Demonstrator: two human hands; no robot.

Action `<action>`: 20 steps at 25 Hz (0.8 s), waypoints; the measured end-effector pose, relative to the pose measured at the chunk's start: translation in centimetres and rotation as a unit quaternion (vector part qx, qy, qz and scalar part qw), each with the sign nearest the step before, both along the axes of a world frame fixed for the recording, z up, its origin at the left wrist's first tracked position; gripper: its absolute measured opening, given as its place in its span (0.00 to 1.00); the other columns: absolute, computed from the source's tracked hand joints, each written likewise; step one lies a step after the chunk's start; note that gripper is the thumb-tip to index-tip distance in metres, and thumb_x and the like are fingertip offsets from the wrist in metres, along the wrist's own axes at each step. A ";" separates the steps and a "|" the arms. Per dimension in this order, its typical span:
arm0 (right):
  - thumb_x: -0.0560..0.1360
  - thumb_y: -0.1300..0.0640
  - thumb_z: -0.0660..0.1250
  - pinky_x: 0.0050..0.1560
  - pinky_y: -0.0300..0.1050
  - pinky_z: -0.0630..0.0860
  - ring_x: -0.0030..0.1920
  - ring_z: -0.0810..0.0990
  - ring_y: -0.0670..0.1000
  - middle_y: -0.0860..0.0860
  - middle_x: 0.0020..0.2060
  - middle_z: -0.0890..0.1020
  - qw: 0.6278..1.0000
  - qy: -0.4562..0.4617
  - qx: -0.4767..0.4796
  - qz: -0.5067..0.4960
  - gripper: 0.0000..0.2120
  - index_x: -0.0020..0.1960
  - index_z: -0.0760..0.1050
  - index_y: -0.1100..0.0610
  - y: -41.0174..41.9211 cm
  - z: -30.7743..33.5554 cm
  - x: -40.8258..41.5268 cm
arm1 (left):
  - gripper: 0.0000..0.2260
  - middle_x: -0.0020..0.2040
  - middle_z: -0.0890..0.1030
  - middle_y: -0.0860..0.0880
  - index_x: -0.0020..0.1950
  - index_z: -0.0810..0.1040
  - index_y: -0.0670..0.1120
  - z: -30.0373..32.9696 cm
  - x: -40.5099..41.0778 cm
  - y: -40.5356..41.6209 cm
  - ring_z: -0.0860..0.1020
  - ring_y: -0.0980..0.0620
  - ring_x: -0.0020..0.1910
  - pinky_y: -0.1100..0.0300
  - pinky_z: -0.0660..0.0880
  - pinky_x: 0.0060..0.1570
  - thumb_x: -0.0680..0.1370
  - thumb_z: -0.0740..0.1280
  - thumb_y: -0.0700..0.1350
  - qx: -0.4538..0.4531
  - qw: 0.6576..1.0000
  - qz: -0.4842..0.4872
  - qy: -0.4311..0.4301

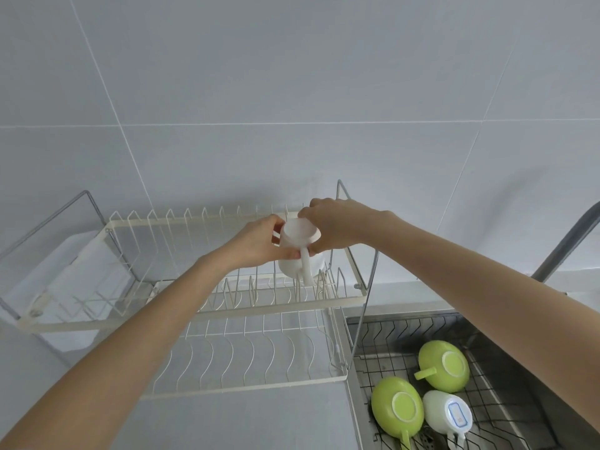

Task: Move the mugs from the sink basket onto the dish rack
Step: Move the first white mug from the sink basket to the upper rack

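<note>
A white mug (297, 251) is held upside down over the right end of the upper tier of the cream wire dish rack (227, 311), its handle facing me. My left hand (259, 240) grips its left side and my right hand (334, 227) holds its base and right side. In the black wire sink basket (506, 407) at the lower right lie two green mugs (443, 365) (397, 407) and one white mug (448, 414), all bottom up.
The rack's lower tier (246, 358) juts toward me. A white drip tray (74, 264) sits under the rack's left part. A grey tap (565, 241) rises at the right edge. Tiled wall behind.
</note>
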State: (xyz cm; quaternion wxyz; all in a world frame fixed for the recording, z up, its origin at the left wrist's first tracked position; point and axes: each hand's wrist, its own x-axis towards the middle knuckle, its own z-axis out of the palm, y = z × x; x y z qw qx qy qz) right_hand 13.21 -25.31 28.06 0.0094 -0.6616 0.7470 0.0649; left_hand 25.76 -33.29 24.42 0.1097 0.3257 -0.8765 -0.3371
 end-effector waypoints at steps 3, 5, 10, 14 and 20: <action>0.72 0.47 0.67 0.49 0.47 0.69 0.60 0.75 0.57 0.55 0.59 0.75 1.000 0.023 -0.013 0.004 0.27 0.65 0.68 0.58 -0.1 -0.5 -0.3 | 0.25 0.53 0.73 0.51 0.61 0.70 0.42 -0.2 -0.3 0.0 0.75 0.51 0.50 0.58 0.71 0.52 0.68 0.73 0.48 0.002 1.000 0.001 -0.010; 0.72 0.47 0.67 0.49 0.47 0.69 0.60 0.75 0.57 0.55 0.59 0.75 0.999 0.030 -0.017 0.009 0.26 0.65 0.68 0.58 -0.1 -0.6 -0.4 | 0.25 0.53 0.73 0.51 0.61 0.70 0.42 -0.2 -0.4 0.1 0.75 0.50 0.50 0.56 0.72 0.54 0.68 0.73 0.48 0.001 1.000 0.003 -0.015; 0.72 0.48 0.67 0.53 0.49 0.71 0.61 0.74 0.57 0.55 0.60 0.76 0.999 0.032 0.005 0.008 0.25 0.65 0.68 0.58 0.1 -0.3 -0.2 | 0.25 0.59 0.75 0.47 0.63 0.70 0.42 -0.1 -0.1 0.1 0.75 0.47 0.57 0.55 0.70 0.59 0.70 0.72 0.48 -0.012 0.999 -0.004 -0.039; 0.75 0.48 0.63 0.64 0.50 0.67 0.67 0.69 0.57 0.55 0.66 0.72 1.000 0.021 -0.013 0.011 0.28 0.70 0.63 0.59 1.5 2.1 -0.1 | 0.26 0.68 0.71 0.44 0.68 0.66 0.43 2.1 0.4 0.8 0.71 0.45 0.66 0.56 0.67 0.62 0.74 0.66 0.51 -0.100 0.991 0.000 -0.091; 0.78 0.50 0.57 0.70 0.50 0.62 0.71 0.64 0.56 0.54 0.71 0.66 0.998 -0.015 -0.065 -0.003 0.27 0.74 0.55 0.54 7.3 4.1 -0.2 | 0.23 0.72 0.67 0.48 0.71 0.63 0.47 7.0 1.0 6.6 0.65 0.45 0.71 0.52 0.65 0.65 0.77 0.58 0.52 -0.289 0.953 0.037 -0.079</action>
